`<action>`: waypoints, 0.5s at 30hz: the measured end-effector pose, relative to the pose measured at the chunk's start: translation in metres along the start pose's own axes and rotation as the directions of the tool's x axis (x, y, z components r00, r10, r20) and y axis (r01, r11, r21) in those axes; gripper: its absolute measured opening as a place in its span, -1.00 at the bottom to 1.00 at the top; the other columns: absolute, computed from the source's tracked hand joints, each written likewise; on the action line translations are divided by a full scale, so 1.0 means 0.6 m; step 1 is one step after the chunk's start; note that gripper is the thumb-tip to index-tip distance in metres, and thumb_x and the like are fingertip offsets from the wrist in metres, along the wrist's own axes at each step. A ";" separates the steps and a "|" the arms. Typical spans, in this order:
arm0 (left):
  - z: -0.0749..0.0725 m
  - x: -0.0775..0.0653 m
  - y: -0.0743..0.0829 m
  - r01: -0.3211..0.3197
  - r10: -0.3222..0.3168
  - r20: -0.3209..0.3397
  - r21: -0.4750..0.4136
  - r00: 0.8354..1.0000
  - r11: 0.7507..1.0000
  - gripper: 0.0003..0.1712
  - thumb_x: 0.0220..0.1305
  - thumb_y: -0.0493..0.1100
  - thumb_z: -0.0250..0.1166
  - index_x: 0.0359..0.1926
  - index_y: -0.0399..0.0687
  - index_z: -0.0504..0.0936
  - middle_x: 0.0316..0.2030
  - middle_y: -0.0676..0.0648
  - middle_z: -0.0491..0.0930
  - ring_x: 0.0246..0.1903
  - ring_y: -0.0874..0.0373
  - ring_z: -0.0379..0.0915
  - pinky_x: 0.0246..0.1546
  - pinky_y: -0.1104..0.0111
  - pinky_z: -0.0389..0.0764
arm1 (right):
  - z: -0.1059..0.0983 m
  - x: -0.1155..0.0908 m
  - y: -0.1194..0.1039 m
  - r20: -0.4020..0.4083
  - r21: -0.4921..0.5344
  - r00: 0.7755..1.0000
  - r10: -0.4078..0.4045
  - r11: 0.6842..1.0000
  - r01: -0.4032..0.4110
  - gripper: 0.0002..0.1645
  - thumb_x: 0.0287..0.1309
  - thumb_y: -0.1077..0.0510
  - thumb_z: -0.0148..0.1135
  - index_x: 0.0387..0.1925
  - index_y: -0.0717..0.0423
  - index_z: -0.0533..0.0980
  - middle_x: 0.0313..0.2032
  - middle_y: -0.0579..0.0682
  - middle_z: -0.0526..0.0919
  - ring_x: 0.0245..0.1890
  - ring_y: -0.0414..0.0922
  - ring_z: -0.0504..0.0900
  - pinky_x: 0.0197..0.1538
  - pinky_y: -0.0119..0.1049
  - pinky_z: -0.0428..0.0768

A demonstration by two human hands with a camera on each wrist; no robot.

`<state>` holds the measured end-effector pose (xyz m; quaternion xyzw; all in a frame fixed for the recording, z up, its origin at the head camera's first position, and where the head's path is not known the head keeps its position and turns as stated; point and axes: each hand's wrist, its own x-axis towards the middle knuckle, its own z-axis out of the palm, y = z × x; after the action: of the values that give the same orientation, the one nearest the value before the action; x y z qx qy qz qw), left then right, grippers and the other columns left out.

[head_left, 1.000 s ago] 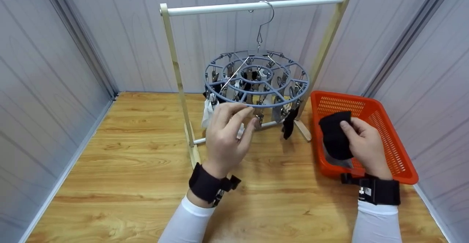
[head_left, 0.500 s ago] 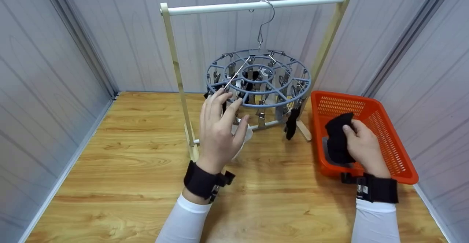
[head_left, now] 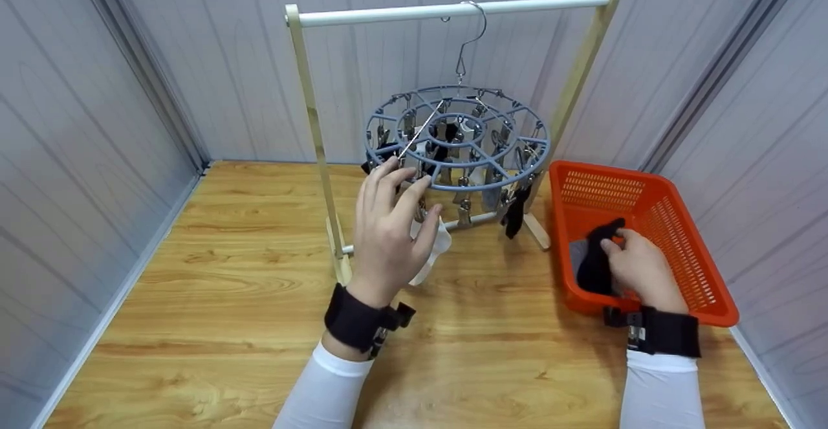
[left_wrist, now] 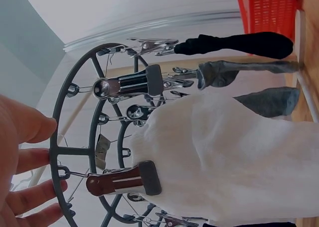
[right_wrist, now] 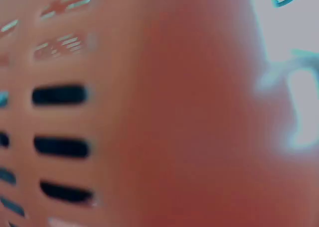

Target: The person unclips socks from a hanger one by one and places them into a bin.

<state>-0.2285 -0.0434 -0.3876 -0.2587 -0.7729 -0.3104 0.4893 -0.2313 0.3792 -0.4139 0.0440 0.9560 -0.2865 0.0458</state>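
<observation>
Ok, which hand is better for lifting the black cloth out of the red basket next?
Probably the right hand: it's at the red basket, holding the black cloth. The left hand is over at the round hanger.

2 hands (head_left: pixel 388 233) (head_left: pixel 639 267), 2 wrist straps (head_left: pixel 352 318) (head_left: pixel 674 334), 1 rack (head_left: pixel 375 16), 1 rnd hanger (head_left: pixel 459 187), 1 bskt (head_left: pixel 653 219), 5+ socks (head_left: pixel 594 270); can't ct. clips (left_wrist: pixel 122 181).

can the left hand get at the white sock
Probably yes: the left hand is at the round clip hanger, the white sock hangs from a clip close by, and nothing visible blocks the way.
</observation>
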 end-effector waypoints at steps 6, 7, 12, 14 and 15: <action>0.000 -0.001 0.001 -0.004 0.004 0.002 -0.006 1.000 1.000 -0.61 0.46 -0.19 0.50 0.21 -0.27 0.76 0.24 -0.33 0.65 0.47 -0.36 0.40 0.59 -0.23 0.31 | -0.004 -0.006 0.006 -0.027 -0.048 0.999 0.043 0.998 -0.044 -0.20 0.77 0.02 -0.15 0.61 0.64 0.11 0.47 0.71 0.27 0.37 0.57 0.42 0.34 0.42 0.48; 0.000 -0.001 0.002 -0.005 0.005 0.003 -0.008 1.000 1.000 -0.61 0.46 -0.19 0.50 0.21 -0.27 0.76 0.23 -0.33 0.65 0.48 -0.36 0.40 0.60 -0.22 0.30 | -0.003 -0.008 0.005 -0.041 -0.041 0.998 0.048 0.998 -0.050 -0.21 0.77 0.02 -0.15 0.61 0.63 0.10 0.47 0.72 0.24 0.38 0.58 0.40 0.34 0.43 0.46; -0.001 -0.001 0.006 -0.009 0.009 0.012 -0.015 1.000 1.000 -0.61 0.47 -0.19 0.49 0.22 -0.26 0.76 0.22 -0.34 0.65 0.48 -0.39 0.39 0.63 -0.21 0.25 | 0.005 -0.019 -0.011 -0.124 0.019 0.992 0.015 1.000 -0.013 -0.25 0.79 0.02 -0.16 0.63 0.55 0.16 0.48 0.69 0.20 0.39 0.57 0.33 0.34 0.45 0.41; -0.001 -0.002 0.008 -0.010 0.010 0.010 -0.021 1.000 1.000 -0.60 0.46 -0.21 0.50 0.23 -0.25 0.76 0.22 -0.33 0.65 0.48 -0.39 0.40 0.63 -0.23 0.24 | 0.009 -0.022 -0.023 -0.147 0.041 0.989 -0.018 0.999 0.025 -0.26 0.81 0.00 -0.14 0.63 0.52 0.18 0.47 0.64 0.25 0.39 0.53 0.36 0.36 0.44 0.40; -0.002 -0.002 0.009 -0.010 0.010 0.011 -0.022 1.000 1.000 -0.60 0.46 -0.21 0.50 0.23 -0.25 0.76 0.22 -0.33 0.65 0.48 -0.39 0.40 0.63 -0.24 0.24 | 0.012 -0.023 -0.031 -0.161 0.048 0.986 -0.037 0.998 0.046 -0.26 0.81 -0.01 -0.12 0.63 0.50 0.20 0.45 0.62 0.29 0.38 0.50 0.39 0.36 0.43 0.40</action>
<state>-0.2234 -0.0405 -0.3869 -0.2699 -0.7707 -0.3151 0.4837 -0.2195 0.3593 -0.4082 0.0481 0.9496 -0.3075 -0.0383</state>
